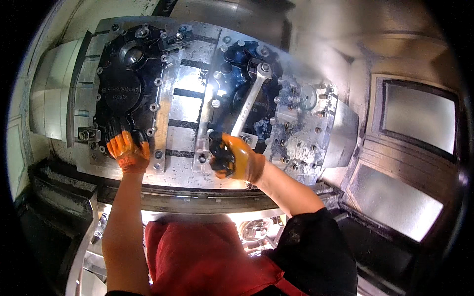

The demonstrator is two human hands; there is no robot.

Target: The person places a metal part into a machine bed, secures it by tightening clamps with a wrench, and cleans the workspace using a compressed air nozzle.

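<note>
Silver wrench [251, 102] in right hand [233, 157], over black housing [261, 109]

Bright light glares off the pale metallic wall [323, 29], with two hazy window panes [418, 118] at right

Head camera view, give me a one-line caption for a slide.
A gloved right hand grips a wrench ringed around a bolt, while the left hand rests on a black cover.

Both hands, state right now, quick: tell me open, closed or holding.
Left hand: open, laid on the lower end of the left black cover.
Right hand: closed, holding the wrench by its lower end.
</note>
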